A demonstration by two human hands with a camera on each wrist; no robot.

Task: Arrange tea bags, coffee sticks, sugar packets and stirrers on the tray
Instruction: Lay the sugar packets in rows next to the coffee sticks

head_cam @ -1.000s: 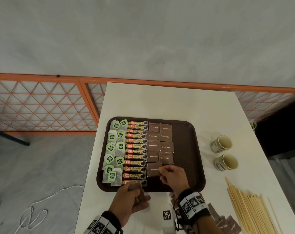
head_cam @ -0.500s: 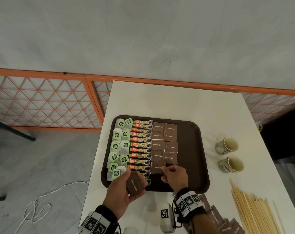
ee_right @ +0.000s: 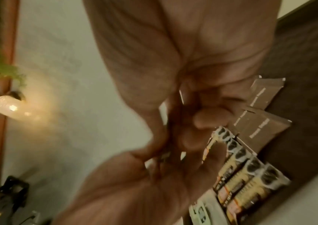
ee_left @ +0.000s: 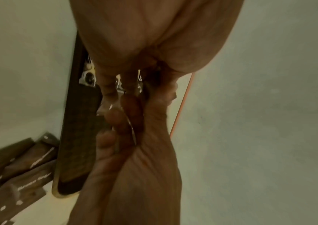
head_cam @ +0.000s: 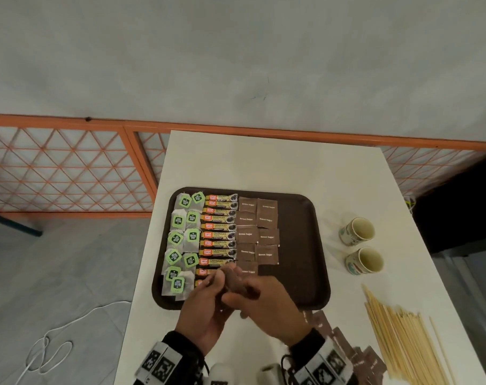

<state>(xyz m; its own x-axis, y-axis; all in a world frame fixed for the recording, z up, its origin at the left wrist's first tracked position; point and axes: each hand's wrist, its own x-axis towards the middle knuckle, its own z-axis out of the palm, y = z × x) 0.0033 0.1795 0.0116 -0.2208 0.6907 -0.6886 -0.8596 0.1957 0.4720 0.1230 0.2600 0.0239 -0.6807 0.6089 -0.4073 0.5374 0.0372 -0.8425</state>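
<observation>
Both hands meet just above the near edge of the brown tray (head_cam: 300, 245). My left hand (head_cam: 218, 282) holds a brown sugar packet (head_cam: 234, 283) upright, and my right hand (head_cam: 236, 297) pinches the same packet from the right. In the left wrist view the packet (ee_left: 133, 130) shows edge-on between the fingers. On the tray lie several tea bags (head_cam: 180, 237) at the left, a column of coffee sticks (head_cam: 219, 234), and two columns of sugar packets (head_cam: 266, 237). The tray's right third is bare. The stirrers (head_cam: 403, 343) lie on the table, right of the tray.
Two paper cups (head_cam: 357, 230) (head_cam: 365, 261) lie on their sides right of the tray. A pile of loose sugar packets (head_cam: 344, 345) sits on the white table (head_cam: 264, 162) by my right wrist. An orange lattice fence (head_cam: 69, 168) runs behind the table.
My right hand left the packet it touched on the tray and came back to the left hand. The left hand rose with its sugar packet, and both hands now hold it.
</observation>
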